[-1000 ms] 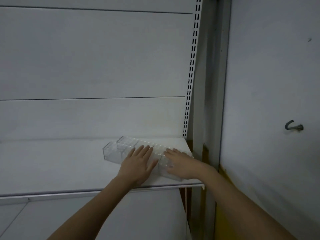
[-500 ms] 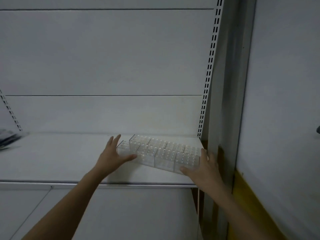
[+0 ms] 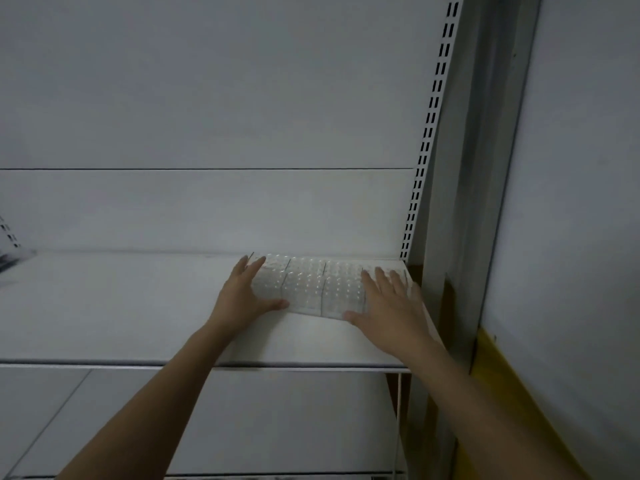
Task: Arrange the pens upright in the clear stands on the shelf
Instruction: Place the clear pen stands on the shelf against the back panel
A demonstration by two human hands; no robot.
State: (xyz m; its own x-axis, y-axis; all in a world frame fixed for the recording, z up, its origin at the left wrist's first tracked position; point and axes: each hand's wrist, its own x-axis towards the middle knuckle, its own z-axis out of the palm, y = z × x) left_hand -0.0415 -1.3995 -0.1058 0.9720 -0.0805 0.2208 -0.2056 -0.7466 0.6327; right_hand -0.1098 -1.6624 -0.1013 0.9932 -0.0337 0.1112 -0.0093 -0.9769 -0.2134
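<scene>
Head view: both hands on clear plastic pen stands (image 3: 317, 285), white metal shelf (image 3: 121, 306).
Left hand (image 3: 242, 299) and right hand (image 3: 391, 306) press them with straight, spread fingers, gripping nothing.

The clear stands (image 3: 311, 289) look like transparent hard plastic, glossy, their tops dimpled with rows of small round sockets that catch pale highlights. The shelf (image 3: 121, 306) beneath them is painted sheet metal, white, smooth and matt, with a slightly brighter folded front lip. The back panel (image 3: 207, 98) has the same flat painted finish. At 2 o'clock the slotted upright (image 3: 434, 95) is white-coated metal punched with dark slots. The wall (image 3: 581, 168) at 3 o'clock looks matt.
</scene>
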